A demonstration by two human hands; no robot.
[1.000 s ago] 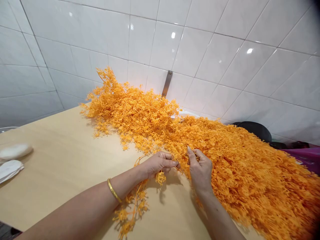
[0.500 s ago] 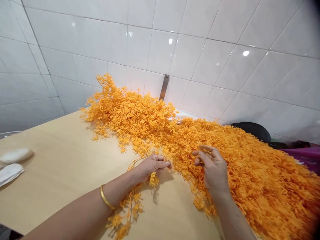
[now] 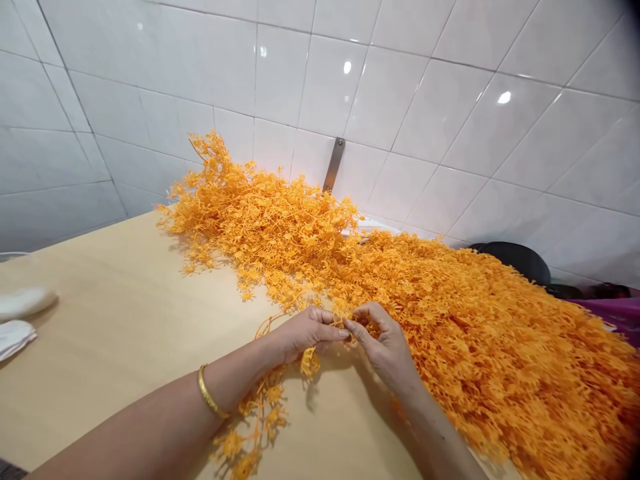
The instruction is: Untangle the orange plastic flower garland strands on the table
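A big heap of orange plastic flower sprigs (image 3: 450,313) lies across the light wooden table (image 3: 125,333) along the tiled wall. My left hand (image 3: 305,331) is closed on a bundle of orange sprigs (image 3: 260,413) that trails back under my wrist, which wears a gold bangle. My right hand (image 3: 383,343) is at the heap's near edge, fingertips pinched on a sprig right beside my left fingertips. The two hands nearly touch.
Two white oval objects (image 3: 20,303) lie at the table's left edge. A metal bracket (image 3: 333,165) is fixed to the white tiled wall behind the heap. A dark round object (image 3: 520,263) and something purple (image 3: 610,317) sit at the far right.
My right hand had opened and lifted over the heap half a second ago; now it has come back left and pinched a sprig next to my left hand. The left hand has hardly moved.
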